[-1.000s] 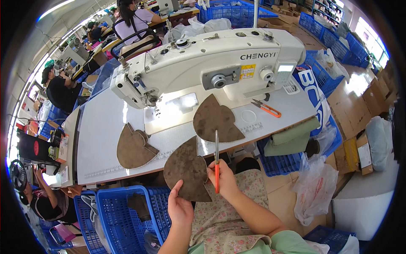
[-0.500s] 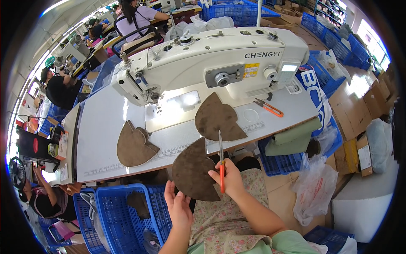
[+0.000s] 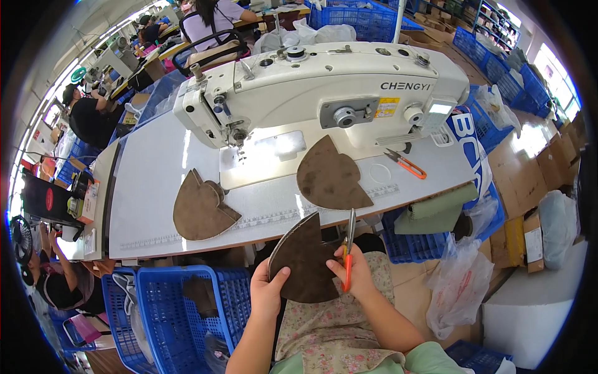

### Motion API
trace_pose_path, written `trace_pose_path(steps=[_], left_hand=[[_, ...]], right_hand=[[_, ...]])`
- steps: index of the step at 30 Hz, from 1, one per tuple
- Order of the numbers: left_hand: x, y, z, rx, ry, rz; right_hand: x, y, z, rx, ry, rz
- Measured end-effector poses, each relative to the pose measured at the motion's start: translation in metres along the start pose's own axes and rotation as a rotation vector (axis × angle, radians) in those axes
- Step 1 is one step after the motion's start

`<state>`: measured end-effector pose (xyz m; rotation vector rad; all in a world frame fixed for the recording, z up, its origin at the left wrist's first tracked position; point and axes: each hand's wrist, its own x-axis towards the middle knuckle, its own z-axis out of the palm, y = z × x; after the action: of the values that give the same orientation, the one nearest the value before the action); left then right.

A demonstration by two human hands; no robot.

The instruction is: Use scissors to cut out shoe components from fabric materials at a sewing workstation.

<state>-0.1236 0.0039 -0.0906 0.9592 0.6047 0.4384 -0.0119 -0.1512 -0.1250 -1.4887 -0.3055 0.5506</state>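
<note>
My left hand pinches the left edge of a dark brown suede-like cut piece, thumb on top. The piece is rounded on the left with a notch on the right and pale stitching along its edge. My right hand holds orange-handled scissors, blades pointing up and away, and its thumb presses the piece's right edge. Two similar brown pieces lie on the sewing table: one at left, the other near the middle. Behind them stands a white sewing machine.
Orange-handled thread snips lie on the table at right, near green folded cloth. A blue basket stands below left, and a clear plastic bag hangs at lower right. Other people sit at machines farther off.
My left hand has gripped the piece by its edge, where before it lay open beneath it. My right hand and the scissors have shifted right, and the piece is turned and tilted.
</note>
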Motion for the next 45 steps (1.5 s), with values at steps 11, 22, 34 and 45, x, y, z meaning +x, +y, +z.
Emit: trace_pose_path(steps=[11,22,34,45], left_hand=[[0.006,0.028,-0.003,-0.047,-0.218,-0.128],[-0.012,0.035,0.006,0.053,-0.243,-0.032],[-0.025,0.035,0.008,0.025,-0.25,0.018],[-0.019,0.034,0.007,-0.067,-0.179,-0.019]], right_hand=[[-0.007,-0.019,-0.011,0.036,-0.101,0.192],[-0.024,-0.036,-0.012,-0.155,-0.028,-0.109],[-0.031,-0.045,-0.011,-0.216,-0.022,-0.117],[-0.032,-0.068,-0.009,-0.146,-0.058,0.023]])
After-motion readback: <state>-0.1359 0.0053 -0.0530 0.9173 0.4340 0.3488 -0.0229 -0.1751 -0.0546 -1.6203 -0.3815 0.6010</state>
